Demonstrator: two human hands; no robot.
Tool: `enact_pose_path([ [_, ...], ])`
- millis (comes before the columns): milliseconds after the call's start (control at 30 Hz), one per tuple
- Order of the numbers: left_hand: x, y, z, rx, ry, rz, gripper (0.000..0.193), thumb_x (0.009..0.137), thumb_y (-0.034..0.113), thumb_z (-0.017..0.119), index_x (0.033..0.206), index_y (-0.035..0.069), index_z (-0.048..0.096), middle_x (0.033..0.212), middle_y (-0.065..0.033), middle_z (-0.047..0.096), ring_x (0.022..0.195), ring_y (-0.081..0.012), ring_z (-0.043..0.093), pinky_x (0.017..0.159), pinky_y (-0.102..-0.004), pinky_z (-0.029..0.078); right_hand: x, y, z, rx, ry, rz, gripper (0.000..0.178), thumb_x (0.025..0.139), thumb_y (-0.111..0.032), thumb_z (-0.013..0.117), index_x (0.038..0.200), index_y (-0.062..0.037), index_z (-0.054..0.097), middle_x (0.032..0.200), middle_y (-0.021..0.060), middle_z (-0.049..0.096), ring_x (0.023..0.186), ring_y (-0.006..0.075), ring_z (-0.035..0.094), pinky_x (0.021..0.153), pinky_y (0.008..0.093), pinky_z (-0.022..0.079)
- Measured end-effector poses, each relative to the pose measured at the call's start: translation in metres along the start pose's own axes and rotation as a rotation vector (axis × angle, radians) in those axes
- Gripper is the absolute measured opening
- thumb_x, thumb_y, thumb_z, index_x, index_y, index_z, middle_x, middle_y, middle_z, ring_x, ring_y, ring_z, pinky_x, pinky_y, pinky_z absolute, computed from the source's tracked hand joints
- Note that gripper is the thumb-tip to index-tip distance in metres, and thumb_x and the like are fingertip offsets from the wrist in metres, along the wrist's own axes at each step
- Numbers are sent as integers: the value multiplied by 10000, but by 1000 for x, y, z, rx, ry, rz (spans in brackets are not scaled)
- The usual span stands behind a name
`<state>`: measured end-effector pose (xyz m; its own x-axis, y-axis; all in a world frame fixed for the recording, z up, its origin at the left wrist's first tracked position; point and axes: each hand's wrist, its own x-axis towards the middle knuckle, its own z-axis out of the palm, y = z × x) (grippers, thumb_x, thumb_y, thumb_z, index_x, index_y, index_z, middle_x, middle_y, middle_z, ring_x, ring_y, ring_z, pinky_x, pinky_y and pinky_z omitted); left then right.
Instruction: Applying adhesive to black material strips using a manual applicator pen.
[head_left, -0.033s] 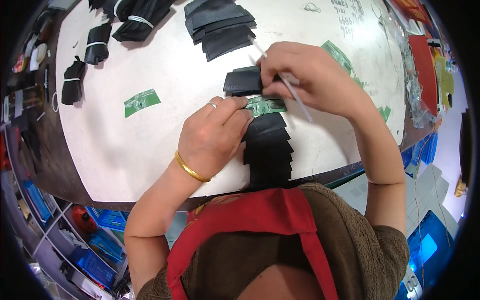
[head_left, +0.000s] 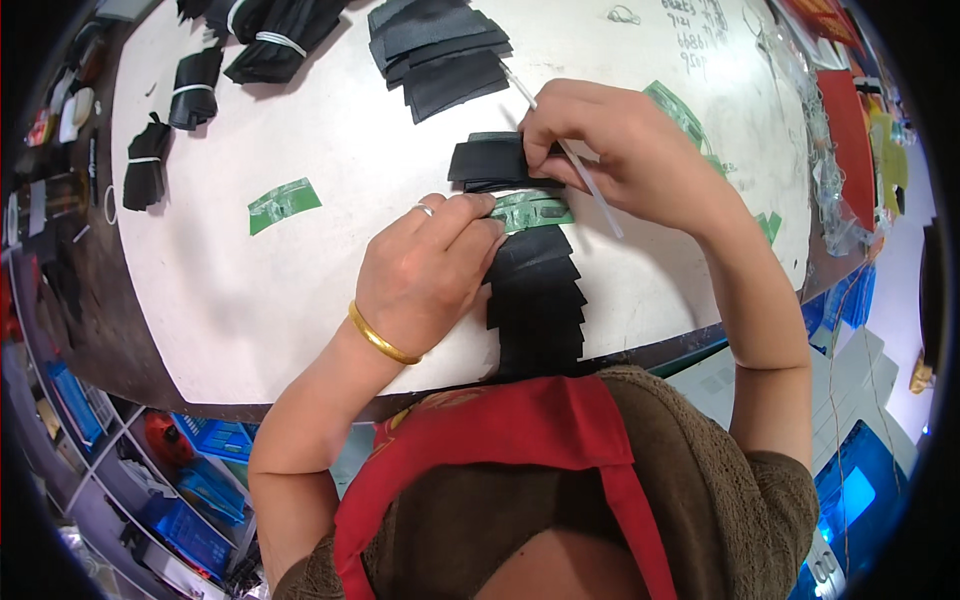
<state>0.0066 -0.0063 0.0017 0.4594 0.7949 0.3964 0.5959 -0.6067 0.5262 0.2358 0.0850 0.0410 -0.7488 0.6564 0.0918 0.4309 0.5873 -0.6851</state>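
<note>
My left fingers (head_left: 468,208) are covering a green strip's (head_left: 540,211) end, grasping or not I can't tell; my right fingers (head_left: 546,122) are clutching a white stick (head_left: 604,206) beside black pieces (head_left: 488,162).

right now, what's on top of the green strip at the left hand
The left hand overlaps the left end of the green strip, hiding that part. Toward the strip's right end, a small dark patch is visible.
</note>
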Motion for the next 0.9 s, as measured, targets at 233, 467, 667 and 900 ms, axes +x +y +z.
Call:
enact_pose_path([
  [233, -1, 1, -5, 1, -71, -16, 214, 748, -11, 811, 931, 33, 710, 1026, -89, 719, 825, -267, 693, 686, -353, 568, 1, -19, 7, -130, 29, 259, 255, 750, -54, 796, 939, -75, 625, 879, 85, 676, 817, 315, 664, 692, 425, 519],
  [467, -2, 3, -3, -19, -82, -7, 213, 748, -16, 805, 931, 37, 709, 1029, -93, 719, 818, -267, 691, 683, -351, 569, 26, 4, 16, -303, 237, 69, 202, 787, -34, 721, 946, -87, 608, 896, 79, 685, 883, 337, 675, 705, 440, 531],
  [667, -11, 5, -6, -13, -88, -16, 176, 775, 13, 795, 927, 51, 712, 1020, -74, 718, 810, -255, 691, 681, -345, 569, 17, 16, 19, -359, 361, -173, 269, 747, -96, 794, 984, -110, 668, 984, 33, 736, 1043, 286, 679, 909, 422, 532],
  [900, -8, 6, -8, 5, -95, -1, 180, 756, 7, 808, 911, 53, 727, 1010, -69, 723, 804, -251, 698, 677, -343, 568, -10, 10, 25, -460, 452, -216, 248, 724, -92, 798, 952, -124, 704, 1098, -7, 770, 1178, 261, 671, 1009, 472, 511],
])
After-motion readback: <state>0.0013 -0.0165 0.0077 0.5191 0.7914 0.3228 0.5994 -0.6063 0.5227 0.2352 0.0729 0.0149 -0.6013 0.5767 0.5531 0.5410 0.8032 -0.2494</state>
